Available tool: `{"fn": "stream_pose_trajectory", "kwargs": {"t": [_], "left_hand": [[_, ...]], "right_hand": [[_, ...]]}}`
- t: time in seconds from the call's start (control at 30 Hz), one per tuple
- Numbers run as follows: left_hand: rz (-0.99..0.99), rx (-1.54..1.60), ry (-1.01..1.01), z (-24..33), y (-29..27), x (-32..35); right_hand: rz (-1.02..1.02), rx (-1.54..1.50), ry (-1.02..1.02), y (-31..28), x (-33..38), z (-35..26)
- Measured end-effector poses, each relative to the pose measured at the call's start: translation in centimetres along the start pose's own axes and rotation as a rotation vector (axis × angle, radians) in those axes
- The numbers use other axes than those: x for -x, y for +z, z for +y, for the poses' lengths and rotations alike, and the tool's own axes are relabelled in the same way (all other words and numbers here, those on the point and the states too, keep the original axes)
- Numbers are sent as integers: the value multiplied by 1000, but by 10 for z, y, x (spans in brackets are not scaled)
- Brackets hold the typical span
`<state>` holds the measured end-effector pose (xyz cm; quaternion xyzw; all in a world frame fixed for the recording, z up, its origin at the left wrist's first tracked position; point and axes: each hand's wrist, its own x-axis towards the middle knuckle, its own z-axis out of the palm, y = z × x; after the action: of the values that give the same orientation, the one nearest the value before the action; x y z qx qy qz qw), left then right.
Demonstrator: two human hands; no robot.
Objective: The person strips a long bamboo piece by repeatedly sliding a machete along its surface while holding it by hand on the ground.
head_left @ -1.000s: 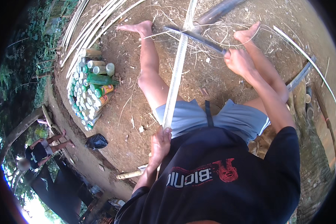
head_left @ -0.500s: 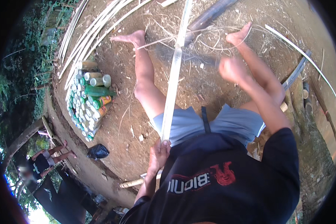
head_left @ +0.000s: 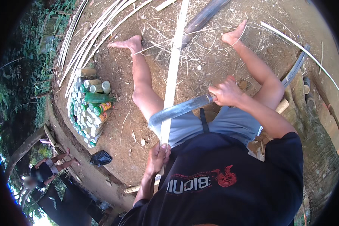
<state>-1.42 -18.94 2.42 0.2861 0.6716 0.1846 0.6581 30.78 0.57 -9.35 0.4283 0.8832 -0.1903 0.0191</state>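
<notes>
My left hand (head_left: 157, 158) is closed around the near end of a long pale strip (head_left: 173, 71), which looks like split bamboo. The strip slants away from me between my legs, past the top of the picture. In my right hand (head_left: 226, 92) is a machete (head_left: 186, 108), gripped by its wooden handle. Its broad grey blade points left and lies across the strip above my lap, a short way beyond my left hand. Thin curly shavings (head_left: 211, 47) are scattered on the ground between my feet.
A dark pole (head_left: 201, 22) lies ahead under the strip. Long pale strips (head_left: 96, 35) rest at the far left, near piled bottles and jars (head_left: 87, 109). A black plastic bag (head_left: 101, 158) lies nearer. A log (head_left: 312, 139) is at my right; another person (head_left: 45, 169) is at the left.
My right hand has come back toward me from farther out, bringing the machete, blurred earlier, across the strip near my lap. My left hand keeps its hold on the strip.
</notes>
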Motion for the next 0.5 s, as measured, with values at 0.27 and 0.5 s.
{"fn": "stream_pose_trajectory", "kwargs": {"t": [0.27,0.5], "left_hand": [[-4,68,-17,-22,-7,10],[-121,153,-95,-48,-12,-12]], "right_hand": [[-30,-183,122,4,-8,25],[174,-300,650,27,-45,73]]}}
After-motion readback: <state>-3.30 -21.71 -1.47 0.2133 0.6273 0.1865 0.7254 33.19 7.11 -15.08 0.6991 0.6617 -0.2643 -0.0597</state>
